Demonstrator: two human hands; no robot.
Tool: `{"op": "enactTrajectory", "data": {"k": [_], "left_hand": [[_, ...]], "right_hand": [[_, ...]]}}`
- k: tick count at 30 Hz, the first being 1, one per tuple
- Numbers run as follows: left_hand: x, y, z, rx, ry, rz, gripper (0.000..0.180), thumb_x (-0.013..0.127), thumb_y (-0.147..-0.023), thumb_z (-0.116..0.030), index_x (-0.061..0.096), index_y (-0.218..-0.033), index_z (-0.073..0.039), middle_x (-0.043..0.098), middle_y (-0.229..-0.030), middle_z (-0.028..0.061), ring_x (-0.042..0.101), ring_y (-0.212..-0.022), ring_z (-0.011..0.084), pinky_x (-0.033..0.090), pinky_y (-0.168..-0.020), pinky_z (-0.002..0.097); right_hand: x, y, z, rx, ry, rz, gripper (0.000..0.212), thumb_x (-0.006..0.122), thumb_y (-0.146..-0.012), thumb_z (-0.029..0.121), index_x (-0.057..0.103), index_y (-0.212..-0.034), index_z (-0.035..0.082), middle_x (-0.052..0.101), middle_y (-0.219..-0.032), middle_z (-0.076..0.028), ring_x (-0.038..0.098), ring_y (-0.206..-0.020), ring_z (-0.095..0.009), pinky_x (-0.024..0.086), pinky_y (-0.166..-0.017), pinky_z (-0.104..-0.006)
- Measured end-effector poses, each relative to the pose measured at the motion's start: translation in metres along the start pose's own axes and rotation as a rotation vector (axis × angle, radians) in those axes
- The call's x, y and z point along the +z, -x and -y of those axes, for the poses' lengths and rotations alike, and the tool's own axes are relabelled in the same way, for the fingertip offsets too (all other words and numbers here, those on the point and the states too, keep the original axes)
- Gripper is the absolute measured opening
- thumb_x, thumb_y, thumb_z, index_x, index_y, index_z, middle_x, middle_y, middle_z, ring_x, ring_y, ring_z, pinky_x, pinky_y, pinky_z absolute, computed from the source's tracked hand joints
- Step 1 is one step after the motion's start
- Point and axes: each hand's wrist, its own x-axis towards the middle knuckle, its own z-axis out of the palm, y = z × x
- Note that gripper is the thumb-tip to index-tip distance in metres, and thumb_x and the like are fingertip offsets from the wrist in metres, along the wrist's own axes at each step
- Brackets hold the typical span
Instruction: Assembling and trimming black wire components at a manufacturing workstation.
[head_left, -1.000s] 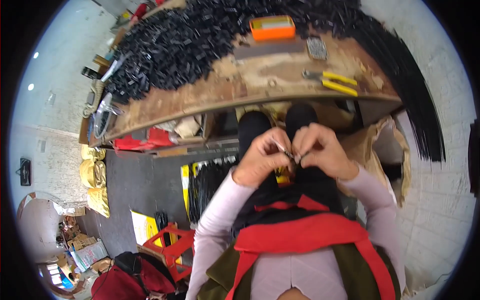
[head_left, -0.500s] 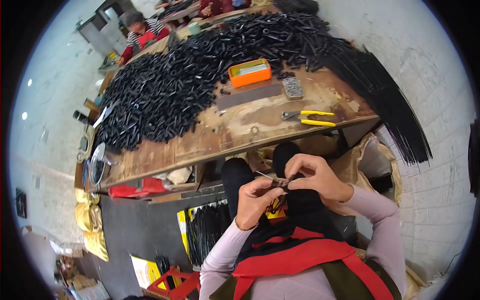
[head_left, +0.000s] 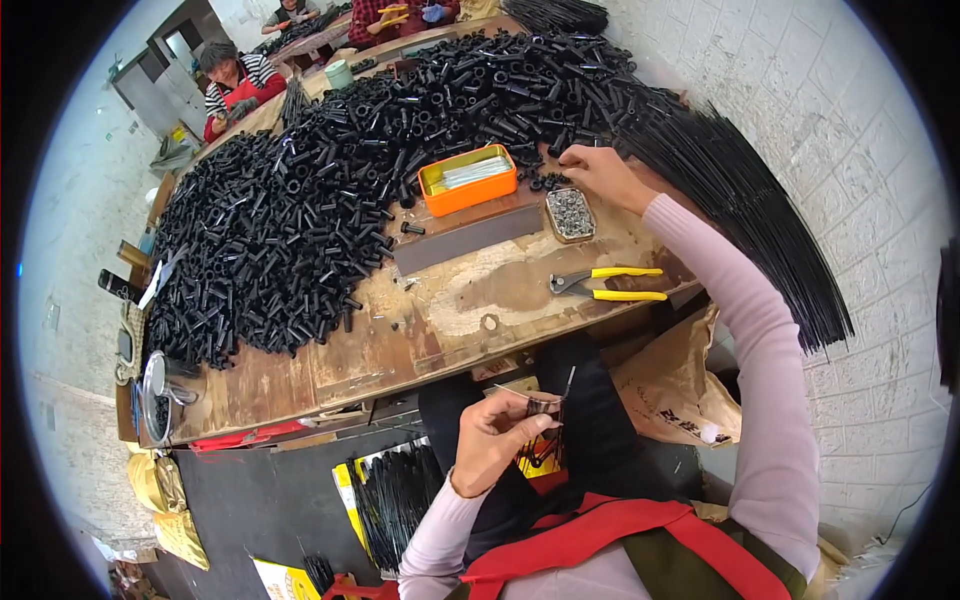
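Pinching a small dark piece (head_left: 545, 407) with thin rods sticking out of it, the left hand (head_left: 497, 437) holds it over the lap, well below the orange box (head_left: 475, 198). The right hand (head_left: 574, 166) reaches just right of that box, fingers curled above small black parts (head_left: 550, 182); whether it grips one cannot be told. Held by fingertips alone, the dark piece could twist or drop, as its jutting rods would catch easily on cloth or the table (head_left: 400, 322). Between the box and the right wrist sits a tin of metal bits (head_left: 575, 239), which a low sleeve might tip. Pliers (head_left: 569, 284), lower right of the box, could be knocked off by a sweeping forearm. Above the box, the tube pile (head_left: 460, 100) might slide and bury the small parts if bumped.
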Motion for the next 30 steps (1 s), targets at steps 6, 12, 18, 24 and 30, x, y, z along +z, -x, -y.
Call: {"op": "enactTrajectory", "data": {"k": [6,12,18,24,30], "left_hand": [[-0.005,-0.002,0.01,0.02,0.018,0.014,0.008,0.064,-0.088,0.006,0.062,-0.096,0.006,0.066,-0.109,0.0147,0.065,-0.096,0.0184,0.058,-0.086,0.0354],[0.001,0.001,0.007,-0.037,-0.03,-0.085,0.021,0.066,-0.088,-0.002,0.062,-0.108,0.003,0.066,-0.103,0.0101,0.066,-0.089,0.0176,0.055,-0.083,0.0319],[0.032,-0.004,-0.023,0.051,-0.13,0.174,0.04,0.06,-0.091,0.0,0.055,-0.131,0.0,0.066,-0.111,0.0083,0.061,-0.1,0.0133,0.054,-0.082,0.0289],[0.047,0.013,-0.03,0.062,-0.099,0.222,0.046,0.059,-0.092,0.002,0.051,-0.136,-0.002,0.063,-0.119,0.0095,0.061,-0.106,0.0153,0.054,-0.083,0.0287],[0.054,0.028,-0.029,0.085,-0.036,0.156,0.042,0.061,-0.091,0.0,0.053,-0.132,-0.001,0.063,-0.118,0.0086,0.062,-0.103,0.0159,0.056,-0.083,0.0312]], "right_hand": [[0.001,-0.01,-0.006,-0.049,0.007,0.068,0.028,0.068,-0.081,0.006,0.066,-0.108,-0.002,0.07,-0.096,-0.015,0.069,-0.083,-0.021,0.054,-0.078,-0.0306],[-0.015,0.051,0.098,0.166,-0.595,0.214,0.025,0.067,-0.088,0.009,0.067,-0.111,-0.001,0.069,-0.096,-0.006,0.066,-0.085,-0.013,0.053,-0.078,-0.0263],[-0.044,0.137,0.207,0.138,-0.79,0.476,0.022,0.065,-0.089,0.004,0.069,-0.11,-0.002,0.066,-0.108,-0.009,0.067,-0.092,-0.016,0.053,-0.083,-0.0269],[-0.06,0.165,0.224,0.094,-0.804,0.427,0.018,0.066,-0.087,0.0,0.069,-0.105,-0.003,0.066,-0.112,-0.011,0.066,-0.1,-0.017,0.052,-0.09,-0.0289],[-0.069,0.184,0.234,0.043,-0.839,0.456,0.013,0.066,-0.089,0.002,0.066,-0.101,0.0,0.065,-0.117,-0.013,0.064,-0.105,-0.017,0.049,-0.095,-0.0305]]}}
